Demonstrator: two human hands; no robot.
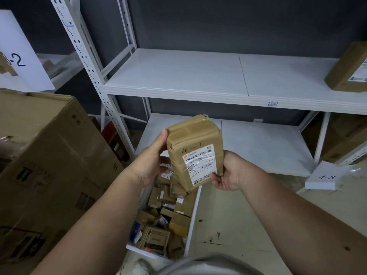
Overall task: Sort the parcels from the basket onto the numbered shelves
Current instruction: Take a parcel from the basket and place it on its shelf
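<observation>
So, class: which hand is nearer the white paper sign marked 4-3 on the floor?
Right. The right hand is left of the sign; the left hand is farther left.

- "4-1" is handwritten on the brown parcel (193,150); on its white shipping label (200,164) "T70" can be made out, the rest being too small.
- "4-2" is written on a small tag (272,104) on the upper shelf edge (178,94).
- "4-3" is written on a white sheet (325,176) on the floor.
- "-2" is seen on a white sheet (21,56) at left, its first character being hidden.
</observation>
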